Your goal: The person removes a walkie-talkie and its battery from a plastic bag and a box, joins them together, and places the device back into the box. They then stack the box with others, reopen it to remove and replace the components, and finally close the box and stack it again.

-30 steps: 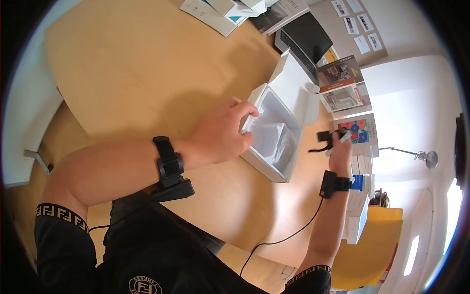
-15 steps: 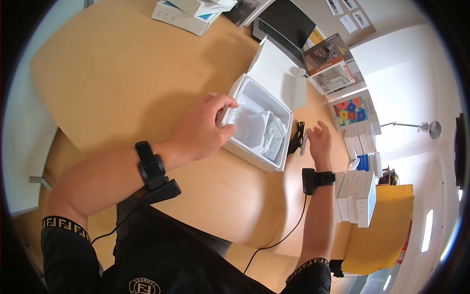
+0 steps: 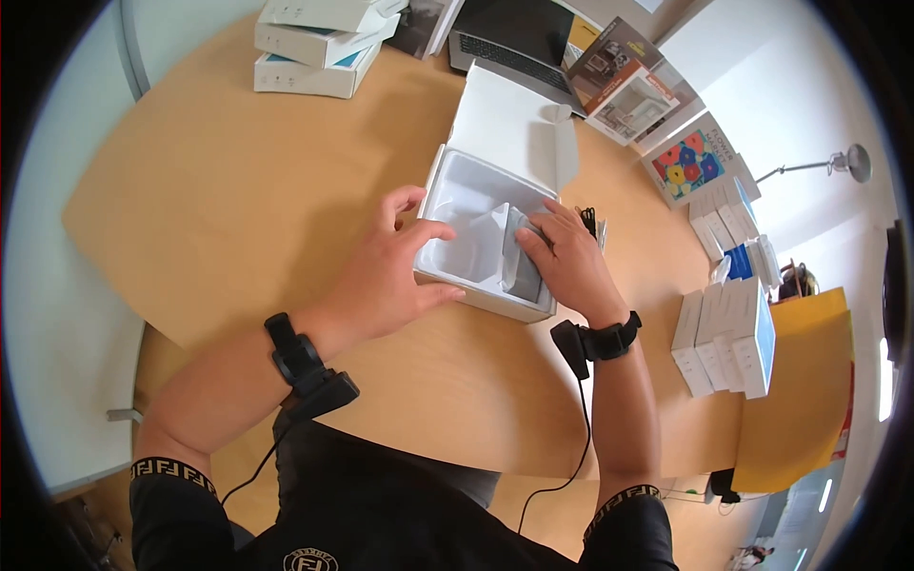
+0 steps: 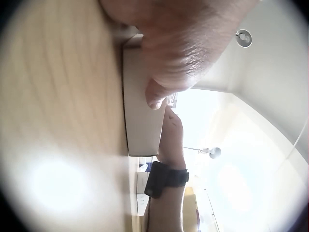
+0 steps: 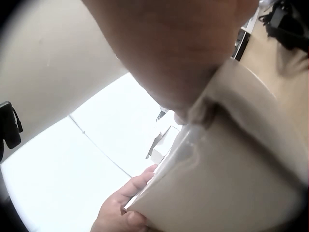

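An open white box (image 3: 481, 297) with a pale moulded tray (image 3: 466, 171) lies on the table, its lid (image 3: 509, 119) folded back. My left hand (image 3: 376, 271) is at the box's left side, gripping its edge; the right wrist view shows its thumb and fingers (image 5: 137, 183) around a corner. In the left wrist view the left thumb (image 4: 155, 96) lies along the box's outer side. My right hand (image 3: 571, 257) reaches over the right rim, thumb and fingers over a clear plastic wrapping (image 3: 522, 271) in the right compartment. Its fingertips are partly hidden.
Black cables (image 3: 588, 221) lie just right of the box. Stacked white boxes (image 3: 314, 48) stand at the back left, more boxes (image 3: 728, 333) at the right. A laptop (image 3: 514, 43) and upright books (image 3: 633, 100) are behind, with a yellow sheet (image 3: 795, 381) at the far right.
My right hand has let go of the black cables beside the box and moved left over the right compartment. The left hand stays at the box's left side. The head view has turned.
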The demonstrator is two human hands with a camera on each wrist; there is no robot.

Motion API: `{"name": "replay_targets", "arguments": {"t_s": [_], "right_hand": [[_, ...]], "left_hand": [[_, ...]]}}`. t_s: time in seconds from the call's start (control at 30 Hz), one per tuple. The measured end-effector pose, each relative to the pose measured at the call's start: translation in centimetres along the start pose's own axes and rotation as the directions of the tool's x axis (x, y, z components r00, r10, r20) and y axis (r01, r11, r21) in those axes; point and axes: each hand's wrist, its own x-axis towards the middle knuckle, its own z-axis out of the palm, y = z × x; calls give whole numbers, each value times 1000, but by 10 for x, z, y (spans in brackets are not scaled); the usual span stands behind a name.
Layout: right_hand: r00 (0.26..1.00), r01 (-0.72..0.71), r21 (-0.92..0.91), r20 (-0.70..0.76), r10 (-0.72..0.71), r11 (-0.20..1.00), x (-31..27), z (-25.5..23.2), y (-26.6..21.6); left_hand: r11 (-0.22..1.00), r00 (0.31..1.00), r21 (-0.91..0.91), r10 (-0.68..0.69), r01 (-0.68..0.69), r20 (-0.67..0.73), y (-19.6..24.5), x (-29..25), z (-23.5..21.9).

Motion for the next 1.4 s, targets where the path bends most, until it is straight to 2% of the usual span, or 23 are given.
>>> {"name": "replay_targets", "arguments": {"t_s": [0.2,0.27,0.3,0.4,0.53,0.6,0.7,0.73,0.8,0.83,0.9,0.97,1.03,1.07,1.1,1.13,1.17,1.2,1.23,1.3,1.33,1.37,1.4], "right_hand": [[983,-136,153,-100,152,979,-7,3,-10],[957,-268,265,-38,288,926,-9,0,-17],[954,-271,270,-50,294,924,-11,-2,-21],[956,-220,296,-122,265,930,-16,-9,-34],[956,-201,392,-120,267,898,-26,-18,-43],[970,47,436,-236,64,899,-30,-14,-45],[956,103,400,-291,19,911,-27,-4,-47],[953,108,411,-302,23,905,-28,-2,-47],[970,-66,436,-181,160,897,-31,0,-47],[969,-54,448,-194,155,893,-30,4,-47],[907,24,484,-379,185,875,-28,9,-47],[895,-1,530,-379,238,848,-31,3,-49],[824,117,647,-487,290,753,-31,3,-51],[835,176,769,-447,320,615,-33,-2,-58],[834,187,771,-452,317,608,-35,-6,-64],[841,255,750,-484,242,610,-36,-8,-69],[843,320,729,-510,168,605,-38,-7,-75],[862,324,773,-478,166,546,-41,-1,-80],[862,330,778,-479,166,534,-43,5,-85],[922,300,833,-378,83,466,-48,15,-96],[936,233,814,-337,105,532,-52,17,-102],[936,232,820,-335,110,522,-52,19,-105],[927,246,768,-365,88,591,-52,21,-108]], "left_hand": [[999,999,3,-40,40,20,6,2,-1],[995,996,40,-88,87,17,11,2,-2],[996,997,46,-78,76,24,11,2,-2],[994,994,6,-107,107,39,12,2,0],[995,996,50,-82,83,-19,6,3,6],[995,996,56,-75,77,-44,4,6,7],[987,992,105,-112,119,-64,8,7,1],[982,988,121,-134,143,-82,9,7,1],[973,983,160,-149,165,-108,8,8,-1],[974,981,154,-147,167,-129,6,8,-1],[974,979,161,-134,159,-154,3,8,0],[987,966,145,-27,66,-258,2,7,-2],[988,957,150,16,28,-288,4,4,-11],[989,949,145,48,-3,-313,6,2,-15],[988,948,157,54,-4,-315,6,-1,-16],[990,966,-92,84,-110,-245,4,-4,-14],[922,975,-342,127,-184,-180,5,-9,-13],[874,989,-463,116,-145,-91,11,-12,-13],[881,989,-452,112,-142,-92,17,-14,-8],[663,980,-746,104,57,167,28,-18,-4],[692,939,-699,87,183,332,26,-19,-11],[696,938,-692,77,192,337,25,-18,-14],[669,884,-660,12,340,467,26,-17,-14]]}}
